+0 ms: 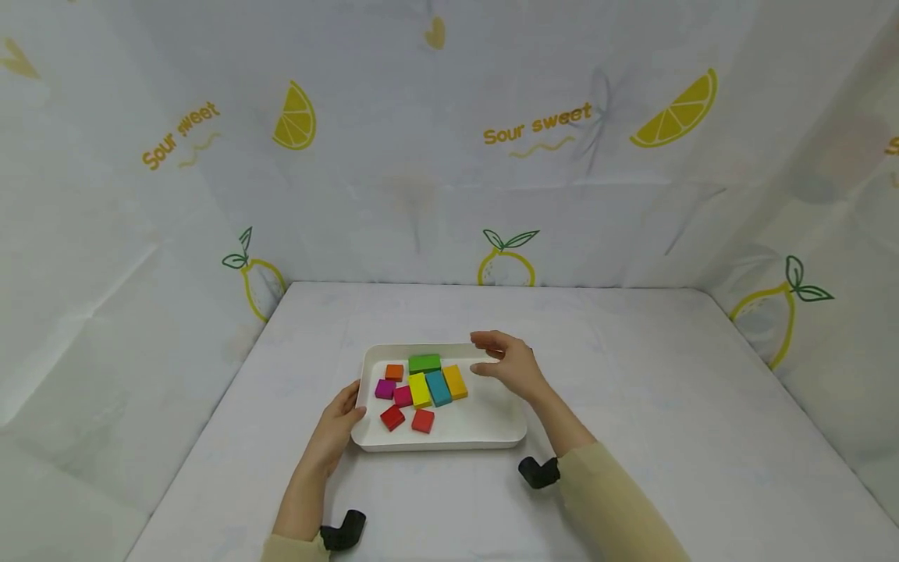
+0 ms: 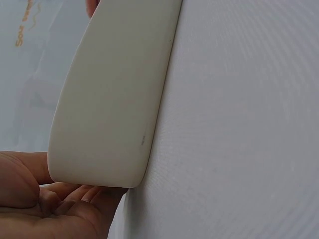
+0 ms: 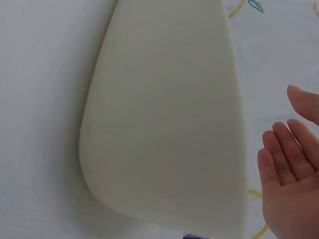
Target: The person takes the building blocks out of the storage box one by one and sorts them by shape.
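Note:
A white tray (image 1: 492, 437) lies on the table and holds several coloured blocks. Among them are a green block (image 1: 424, 363), a yellow block (image 1: 419, 389), a teal block (image 1: 438, 388), an orange bar (image 1: 454, 382) and two red blocks (image 1: 392, 417). My left hand (image 1: 351, 410) holds the tray's left edge, thumb on the rim and fingers against the outer wall; the left wrist view shows that tray wall (image 2: 114, 99) above my palm (image 2: 45, 204). My right hand (image 1: 488, 355) hovers over the tray's back right part with relaxed fingers and holds nothing. The right wrist view shows its palm (image 3: 291, 179) beside the tray (image 3: 164, 124).
White cloth covers the table (image 1: 667, 406). Lemon-print curtain walls (image 1: 492, 156) close it in at the back and on both sides. Bare cloth surrounds the tray.

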### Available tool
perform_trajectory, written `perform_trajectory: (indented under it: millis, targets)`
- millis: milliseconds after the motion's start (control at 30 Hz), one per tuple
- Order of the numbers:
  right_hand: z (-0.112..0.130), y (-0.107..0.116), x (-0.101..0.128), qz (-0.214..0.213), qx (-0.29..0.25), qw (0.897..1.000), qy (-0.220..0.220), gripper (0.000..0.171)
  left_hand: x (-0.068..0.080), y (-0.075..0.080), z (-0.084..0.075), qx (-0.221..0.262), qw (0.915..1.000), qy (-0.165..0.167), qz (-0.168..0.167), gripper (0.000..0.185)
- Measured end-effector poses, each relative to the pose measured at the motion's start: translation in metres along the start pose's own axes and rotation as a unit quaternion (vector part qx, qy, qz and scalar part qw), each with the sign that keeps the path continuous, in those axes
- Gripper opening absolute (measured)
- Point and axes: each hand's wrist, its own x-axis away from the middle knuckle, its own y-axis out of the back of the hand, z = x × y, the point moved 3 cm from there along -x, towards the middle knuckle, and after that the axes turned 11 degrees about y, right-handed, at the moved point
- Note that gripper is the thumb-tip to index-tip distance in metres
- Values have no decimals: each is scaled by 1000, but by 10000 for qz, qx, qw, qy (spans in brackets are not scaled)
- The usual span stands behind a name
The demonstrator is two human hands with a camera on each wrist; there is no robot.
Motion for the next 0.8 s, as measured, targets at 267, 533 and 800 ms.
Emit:
perform_trajectory:
  millis: [267, 533, 800]
  targets:
    - [0, -17, -7, 1668, -580, 9841, 185, 63, 0, 0, 0, -3, 10000, 18, 7, 58]
    - [4, -15, -13, 2144, -582, 9748, 200, 68, -2, 0, 0, 20, 10000, -11, 9, 58]
    - [0, -19, -18, 2273, -274, 9734, 102, 71, -1, 0, 1, 13, 10000, -42, 30, 58]
